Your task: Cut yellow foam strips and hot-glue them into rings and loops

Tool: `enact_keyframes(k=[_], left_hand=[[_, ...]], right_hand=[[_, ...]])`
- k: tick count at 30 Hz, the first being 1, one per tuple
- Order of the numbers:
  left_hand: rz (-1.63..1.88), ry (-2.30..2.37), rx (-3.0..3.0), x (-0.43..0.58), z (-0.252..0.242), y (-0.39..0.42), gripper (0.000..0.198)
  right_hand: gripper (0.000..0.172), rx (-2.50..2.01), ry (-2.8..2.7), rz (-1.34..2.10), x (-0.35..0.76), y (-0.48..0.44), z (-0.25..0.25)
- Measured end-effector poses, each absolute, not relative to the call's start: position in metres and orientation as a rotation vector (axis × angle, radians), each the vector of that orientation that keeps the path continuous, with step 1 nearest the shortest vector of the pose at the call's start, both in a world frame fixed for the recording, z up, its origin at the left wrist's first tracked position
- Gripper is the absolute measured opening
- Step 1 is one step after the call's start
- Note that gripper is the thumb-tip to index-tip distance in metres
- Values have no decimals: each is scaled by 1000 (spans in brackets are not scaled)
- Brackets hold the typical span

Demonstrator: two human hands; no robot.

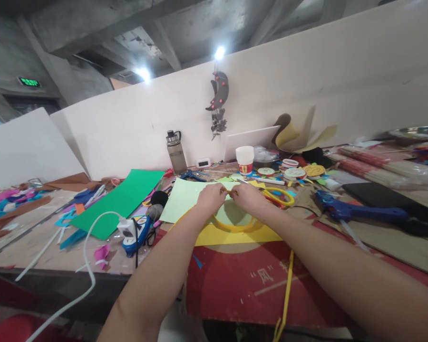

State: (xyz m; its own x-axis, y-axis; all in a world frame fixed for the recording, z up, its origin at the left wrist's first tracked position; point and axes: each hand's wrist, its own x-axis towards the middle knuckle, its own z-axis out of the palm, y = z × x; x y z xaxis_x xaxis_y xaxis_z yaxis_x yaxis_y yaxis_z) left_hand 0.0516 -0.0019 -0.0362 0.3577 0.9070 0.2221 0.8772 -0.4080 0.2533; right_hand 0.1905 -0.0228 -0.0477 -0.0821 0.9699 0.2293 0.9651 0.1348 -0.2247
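Our left hand (210, 198) and right hand (248, 198) meet at the table's (39, 247) centre, both pinching the twelve o'clock end of a yellow strip loop (232, 229) lying over a pale green sheet (183, 199), with scissors (281, 195) at three o'clock.

Two ceiling lamps (219, 52) glare overhead; table evenly lit, soft shadows; wide-angle edge distortion, right side blurred.

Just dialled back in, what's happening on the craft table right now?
A person's left hand and right hand meet at the fingertips, each pinching a yellow strip that curves into a loop toward the person. The loop lies over a pale green sheet and a yellow sheet on the table. Yellow-handled scissors lie just right of the hands, a blue glue gun farther right.
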Motion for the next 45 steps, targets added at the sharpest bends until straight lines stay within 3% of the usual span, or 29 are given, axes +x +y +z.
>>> enact_keyframes(k=[30, 45], left_hand=[[516, 1537, 2508, 53, -35, -3, 27], [666, 1438, 2469, 48, -38, 4, 25]], right_hand=[[23, -1761, -2168, -159, 192, -25, -43], [24, -1727, -2047, -1, 193, -23, -44]])
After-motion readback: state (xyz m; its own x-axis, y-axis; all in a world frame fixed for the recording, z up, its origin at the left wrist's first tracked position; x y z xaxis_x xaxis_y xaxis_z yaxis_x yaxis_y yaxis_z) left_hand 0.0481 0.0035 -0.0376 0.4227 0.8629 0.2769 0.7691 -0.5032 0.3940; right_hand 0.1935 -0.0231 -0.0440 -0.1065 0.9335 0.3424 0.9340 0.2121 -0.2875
